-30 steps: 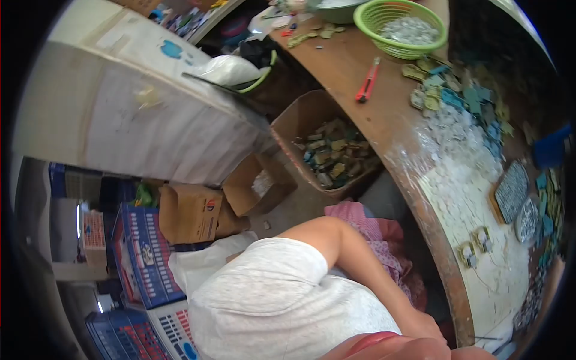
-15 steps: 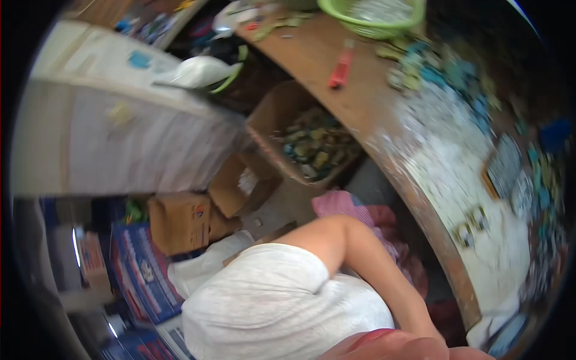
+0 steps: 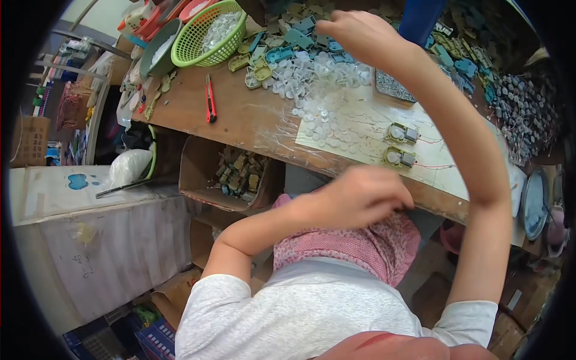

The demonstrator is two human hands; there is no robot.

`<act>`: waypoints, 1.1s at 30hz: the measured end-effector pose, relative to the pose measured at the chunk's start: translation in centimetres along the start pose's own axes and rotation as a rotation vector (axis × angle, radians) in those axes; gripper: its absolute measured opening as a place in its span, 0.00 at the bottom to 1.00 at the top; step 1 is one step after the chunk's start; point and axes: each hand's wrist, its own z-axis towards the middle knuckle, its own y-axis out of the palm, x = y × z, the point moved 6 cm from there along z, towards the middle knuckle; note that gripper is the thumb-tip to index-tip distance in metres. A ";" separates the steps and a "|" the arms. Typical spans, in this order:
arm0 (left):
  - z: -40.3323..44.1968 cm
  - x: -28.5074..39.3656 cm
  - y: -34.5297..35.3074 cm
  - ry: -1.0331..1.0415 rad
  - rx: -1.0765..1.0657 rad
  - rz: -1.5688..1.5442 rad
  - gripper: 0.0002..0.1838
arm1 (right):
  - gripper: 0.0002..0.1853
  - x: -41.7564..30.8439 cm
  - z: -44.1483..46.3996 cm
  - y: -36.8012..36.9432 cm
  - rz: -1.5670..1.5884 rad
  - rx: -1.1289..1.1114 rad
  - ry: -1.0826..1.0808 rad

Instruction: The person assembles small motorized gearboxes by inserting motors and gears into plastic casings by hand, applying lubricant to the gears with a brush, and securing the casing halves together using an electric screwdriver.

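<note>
My right hand (image 3: pixel 363 33) reaches over the far part of the workbench, above a heap of teal and yellow-green plastic housings (image 3: pixel 298 39). Its fingers look bent together, and whatever is in them is hidden. Close to my lap, my left hand (image 3: pixel 369 198) hangs in front of the bench edge with curled fingers, blurred by motion. Beyond it, two small geared motor units (image 3: pixel 401 133) with thin wires lie on a white sheet (image 3: pixel 441 174). Small white translucent plastic parts (image 3: pixel 321 75) are spread between the sheet and the housings.
A red box cutter (image 3: pixel 210 103) and a green basket (image 3: pixel 207 51) of clear parts are on the bench's left. Below the edge stands a cardboard box (image 3: pixel 198 171) holding housings. Many small metal-looking parts (image 3: pixel 522 114) lie at the right, beside a round tray (image 3: pixel 534 204).
My view has swung toward the bench, from the floor and boxes at the left. Both hands have come into view; before, one bent arm showed without its hand.
</note>
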 end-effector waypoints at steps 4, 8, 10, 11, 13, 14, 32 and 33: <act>-0.6 -2.7 -9.1 -0.106 0.252 0.350 0.14 | 0.19 0.3 2.6 4.2 0.027 -0.068 0.077; 1.7 -7.2 -19.9 -0.165 0.502 0.808 0.12 | 0.16 -0.6 2.0 6.7 0.046 -0.125 -0.032; 3.7 -9.6 -22.4 -0.019 0.477 1.116 0.13 | 0.16 -0.8 2.0 6.1 0.031 0.034 -0.088; 4.9 -10.6 -22.3 0.027 0.386 1.316 0.15 | 0.16 -0.7 2.1 6.3 0.027 0.025 -0.094; 6.2 -11.3 -22.3 0.075 0.291 1.501 0.17 | 0.19 -0.6 2.1 5.7 0.035 0.106 -0.107; 6.9 -12.3 -22.5 -0.008 0.180 1.622 0.17 | 0.19 -0.3 2.0 5.7 0.029 0.096 -0.104; 2.4 -4.9 -8.2 -0.248 0.275 -0.209 0.18 | 0.18 -2.2 -17.9 -4.6 1.329 0.371 0.656; 2.7 -5.2 -6.9 -0.256 0.268 -0.210 0.18 | 0.17 -2.5 -18.6 -4.5 1.329 0.428 0.635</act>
